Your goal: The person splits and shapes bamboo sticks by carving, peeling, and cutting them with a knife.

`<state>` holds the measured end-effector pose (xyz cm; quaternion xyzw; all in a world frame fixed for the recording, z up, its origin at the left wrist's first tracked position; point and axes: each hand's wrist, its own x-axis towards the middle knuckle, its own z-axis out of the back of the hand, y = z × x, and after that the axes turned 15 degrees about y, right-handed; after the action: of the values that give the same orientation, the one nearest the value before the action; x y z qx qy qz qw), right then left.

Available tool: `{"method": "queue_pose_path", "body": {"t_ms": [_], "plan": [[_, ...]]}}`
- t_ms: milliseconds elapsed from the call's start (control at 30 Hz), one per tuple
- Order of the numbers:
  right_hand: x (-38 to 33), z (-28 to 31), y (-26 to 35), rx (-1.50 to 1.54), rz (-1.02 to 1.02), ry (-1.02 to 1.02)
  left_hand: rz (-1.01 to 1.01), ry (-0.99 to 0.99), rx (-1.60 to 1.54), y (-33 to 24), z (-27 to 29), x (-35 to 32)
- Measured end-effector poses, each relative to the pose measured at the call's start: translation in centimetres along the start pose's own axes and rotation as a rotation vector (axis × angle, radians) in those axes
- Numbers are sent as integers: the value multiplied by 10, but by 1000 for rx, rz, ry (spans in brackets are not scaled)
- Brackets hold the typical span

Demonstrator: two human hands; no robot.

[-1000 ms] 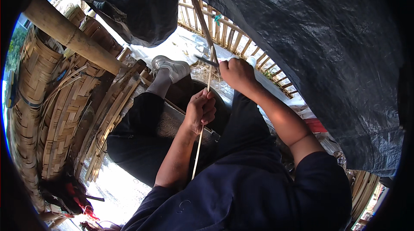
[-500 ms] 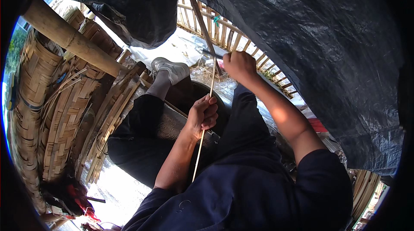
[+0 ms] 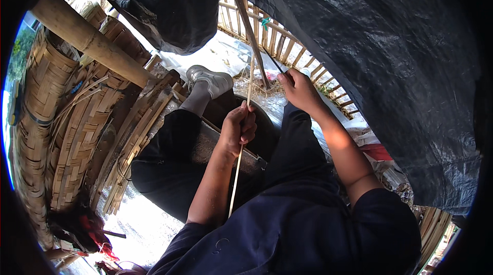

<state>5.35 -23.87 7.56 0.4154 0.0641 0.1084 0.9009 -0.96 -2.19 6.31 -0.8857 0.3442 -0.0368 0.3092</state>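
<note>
My left hand (image 3: 239, 129) is closed around a thin pale bamboo strip (image 3: 235, 182) that runs from my lap up past my knees. My right hand (image 3: 299, 90) is a little higher and to the right, gripping a dark-bladed knife (image 3: 273, 61) whose blade points up and to the left, toward the strip's upper end (image 3: 250, 77). A thicker brown stick (image 3: 246, 23) slants up behind the blade. I sit with my legs in dark trousers (image 3: 169, 157). One foot in a white shoe (image 3: 210, 80) is stretched out ahead.
Woven bamboo baskets (image 3: 36, 116) and a bundle of flat bamboo slats (image 3: 131, 141) lie to the left under a thick bamboo pole (image 3: 87, 39). A black tarp (image 3: 390, 70) hangs overhead and to the right. A bamboo fence (image 3: 287, 44) stands ahead. A red-handled tool (image 3: 95, 229) lies at lower left.
My right hand with the knife has shifted slightly right along the strip. My left hand keeps its hold in nearly the same place.
</note>
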Motion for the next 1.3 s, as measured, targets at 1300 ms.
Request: {"method": "queue_pose_path", "body": {"t_ms": [1300], "plan": [[38, 2, -65, -648, 110, -9, 123, 65, 76, 30, -43, 3]]}}
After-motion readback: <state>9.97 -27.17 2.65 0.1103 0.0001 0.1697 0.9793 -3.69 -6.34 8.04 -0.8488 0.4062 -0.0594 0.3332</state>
